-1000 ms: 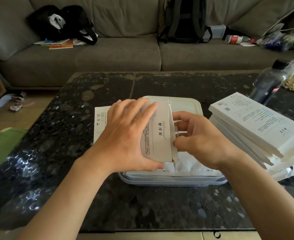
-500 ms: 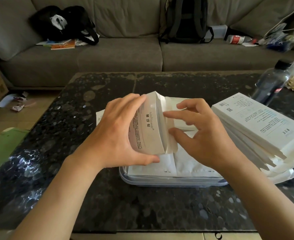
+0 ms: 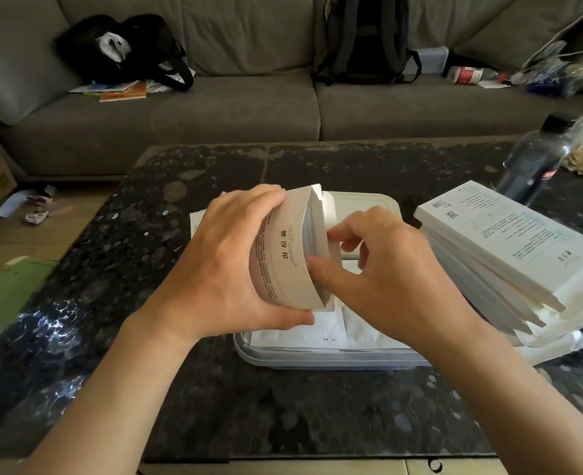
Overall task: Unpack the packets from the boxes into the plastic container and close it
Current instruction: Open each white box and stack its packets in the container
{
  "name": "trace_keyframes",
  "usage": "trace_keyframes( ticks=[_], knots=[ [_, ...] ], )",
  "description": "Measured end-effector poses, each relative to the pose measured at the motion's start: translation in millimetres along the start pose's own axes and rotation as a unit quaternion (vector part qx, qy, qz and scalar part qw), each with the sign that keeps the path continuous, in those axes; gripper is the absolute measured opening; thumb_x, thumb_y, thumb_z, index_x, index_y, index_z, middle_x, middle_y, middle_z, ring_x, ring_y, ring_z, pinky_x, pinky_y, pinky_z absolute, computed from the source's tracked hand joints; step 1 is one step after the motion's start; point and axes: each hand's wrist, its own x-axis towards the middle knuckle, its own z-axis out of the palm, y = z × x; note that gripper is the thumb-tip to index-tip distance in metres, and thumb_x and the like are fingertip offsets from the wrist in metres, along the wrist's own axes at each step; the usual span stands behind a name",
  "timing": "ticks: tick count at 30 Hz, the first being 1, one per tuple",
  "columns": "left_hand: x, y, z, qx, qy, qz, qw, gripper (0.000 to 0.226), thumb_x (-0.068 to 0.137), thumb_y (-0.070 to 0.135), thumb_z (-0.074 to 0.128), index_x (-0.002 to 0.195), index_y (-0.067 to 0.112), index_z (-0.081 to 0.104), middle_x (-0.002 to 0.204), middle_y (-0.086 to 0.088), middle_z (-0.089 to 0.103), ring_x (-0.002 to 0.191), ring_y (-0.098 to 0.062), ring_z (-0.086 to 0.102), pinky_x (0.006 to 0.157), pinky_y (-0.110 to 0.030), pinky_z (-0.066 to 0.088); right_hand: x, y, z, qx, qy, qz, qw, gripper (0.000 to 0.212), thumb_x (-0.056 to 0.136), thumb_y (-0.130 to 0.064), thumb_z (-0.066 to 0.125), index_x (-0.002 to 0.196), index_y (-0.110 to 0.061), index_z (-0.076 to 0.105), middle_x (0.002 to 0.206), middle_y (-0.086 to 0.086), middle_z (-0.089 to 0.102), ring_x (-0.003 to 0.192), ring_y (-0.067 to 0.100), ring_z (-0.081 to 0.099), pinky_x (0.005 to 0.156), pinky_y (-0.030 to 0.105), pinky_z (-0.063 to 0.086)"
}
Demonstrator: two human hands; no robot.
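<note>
Head view: white packets (image 3: pixel 331 332) lie in the clear plastic container (image 3: pixel 317 359) on the dark worktop (image 3: pixel 249 406). Above it, the left hand (image 3: pixel 221 269) grips an open white box (image 3: pixel 290 255); the right hand (image 3: pixel 382 275) has its fingers curled at the box's open end. Emptied boxes (image 3: pixel 509 248) are stacked to the right.

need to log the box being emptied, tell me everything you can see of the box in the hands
The white cardboard box is slim, with grey printed text on its face. It is held on edge above the plastic container, its open end with flaps toward the right hand. The left hand wraps it, squeezing it so that it bows. The right hand's fingers are at the opening. Its contents cannot be seen.
</note>
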Motion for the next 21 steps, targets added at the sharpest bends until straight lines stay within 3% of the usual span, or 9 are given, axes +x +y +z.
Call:
trace_keyframes(
  ticks=[2, 4, 8, 12, 17, 21],
  knots=[
    [2.6, 4.3, 3.1, 0.032, -0.007, 0.017, 0.999, 0.123, 0.054, 0.072, 0.085, 0.147, 0.008, 0.039, 0.152, -0.006, 0.043, 0.140, -0.026, 0.039, 0.115, -0.052, 0.035, -0.5, -0.7, 0.8, 0.013, 0.000, 0.022, 1.000, 0.040, 0.080, -0.054, 0.071, 0.102, -0.027, 0.052, 0.092, -0.018, 0.058, 0.078, 0.008, 0.061, 0.064, 0.022, 0.057],
    [4.4, 9.7, 6.5, 0.064, -0.014, 0.027, 0.998, 0.124, 0.053, 0.073, 0.085, 0.146, 0.004, 0.041, 0.151, -0.009, 0.044, 0.138, -0.033, 0.041, 0.111, -0.062, 0.035, 0.3, 0.5, 3.1, 0.020, -0.002, 0.040, 0.999, 0.040, 0.082, -0.042, 0.076, 0.099, -0.025, 0.045, 0.084, -0.021, 0.053, 0.073, 0.008, 0.061, 0.062, 0.023, 0.058],
    [5.2, 16.0, 12.9, 0.103, -0.017, 0.034, 0.994, 0.121, 0.054, 0.074, 0.082, 0.145, 0.004, 0.045, 0.149, -0.011, 0.046, 0.134, -0.037, 0.043, 0.107, -0.063, 0.035, 4.2, 6.4, 5.9, 0.044, -0.017, 0.081, 0.996, 0.036, 0.085, -0.027, 0.077, 0.101, -0.027, 0.045, 0.081, -0.025, 0.046, 0.066, -0.001, 0.053, 0.052, 0.012, 0.045],
    [4.2, 13.9, 13.6, 0.103, -0.021, 0.020, 0.994, 0.121, 0.055, 0.076, 0.081, 0.146, 0.005, 0.044, 0.150, -0.011, 0.045, 0.136, -0.036, 0.041, 0.108, -0.064, 0.035, 8.3, 10.3, 5.5, 0.085, -0.026, 0.109, 0.990, 0.027, 0.086, -0.028, 0.077, 0.090, -0.027, 0.050, 0.086, -0.018, 0.060, 0.075, 0.007, 0.064, 0.056, 0.015, 0.050],
    [2.9, 11.8, 14.2, 0.095, -0.020, 0.013, 0.995, 0.121, 0.054, 0.073, 0.083, 0.146, 0.006, 0.044, 0.150, -0.010, 0.045, 0.136, -0.035, 0.040, 0.109, -0.064, 0.034, 11.3, 11.7, 8.6, 0.143, -0.036, 0.127, 0.981, 0.021, 0.085, -0.026, 0.077, 0.089, -0.019, 0.057, 0.083, -0.003, 0.069, 0.067, 0.019, 0.070, 0.053, 0.034, 0.061],
    [1.7, 10.2, 15.9, 0.091, -0.023, 0.014, 0.995, 0.121, 0.054, 0.074, 0.082, 0.146, 0.008, 0.042, 0.150, -0.010, 0.045, 0.136, -0.036, 0.040, 0.109, -0.064, 0.033, 12.5, 13.3, 8.9, 0.178, -0.052, 0.140, 0.973, 0.017, 0.086, -0.024, 0.075, 0.089, -0.016, 0.060, 0.082, -0.004, 0.071, 0.069, 0.007, 0.072, 0.048, 0.022, 0.058]
  ],
)
